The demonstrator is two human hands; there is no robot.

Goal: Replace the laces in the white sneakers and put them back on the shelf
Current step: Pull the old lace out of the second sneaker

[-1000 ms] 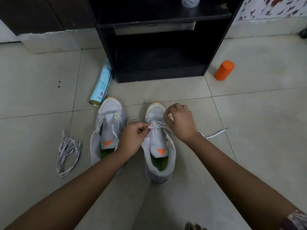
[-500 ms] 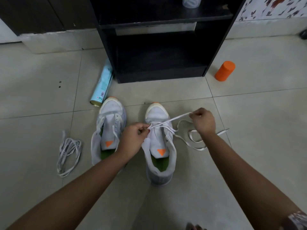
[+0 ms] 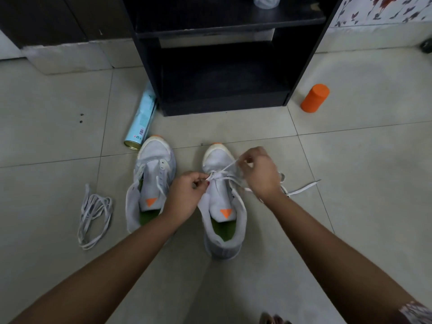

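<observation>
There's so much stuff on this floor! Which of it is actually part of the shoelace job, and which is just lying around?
Part of the job:
- sneaker being laced
- lace, pinched by the left hand and right hand
- other sneaker
- loose lace bundle
- black shelf

Just lying about:
- spray can
- orange cylinder
- clear container

White sneakers (image 3: 219, 195), orange tongue triangles (image 3: 225, 213); black shelf (image 3: 229, 22); orange cylinder (image 3: 314, 98)

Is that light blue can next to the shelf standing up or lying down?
Lying down. The can rests lengthwise on the floor beside the black shelf, its metal base facing the camera.
</observation>
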